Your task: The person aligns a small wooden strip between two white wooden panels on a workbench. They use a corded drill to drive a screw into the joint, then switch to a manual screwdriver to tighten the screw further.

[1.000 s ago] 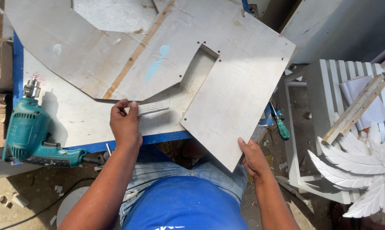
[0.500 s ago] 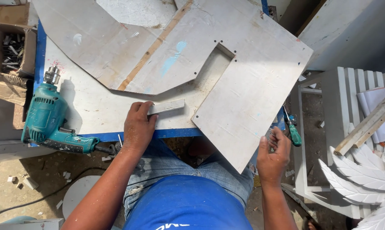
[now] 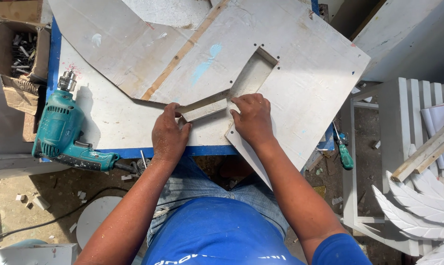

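Hard daylight, bright overall. The drill (image 3: pixel 65 132) casts a crisp dark shadow to its right across the white board (image 3: pixel 305 73), so light comes from the left. Both hands throw short sharp shadows. Pale surfaces run near glare, upper right corner especially. Ground under the table sits in dimmer shade. Focus sharp throughout; slight wide-angle stretch at edges.

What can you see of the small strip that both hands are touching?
The strip is a short, flat, pale grey piece, apparently painted board. It lies slightly slanted on the work table, beside the rectangular notch of the large panel. The left hand holds its left end; the right hand touches its right end.
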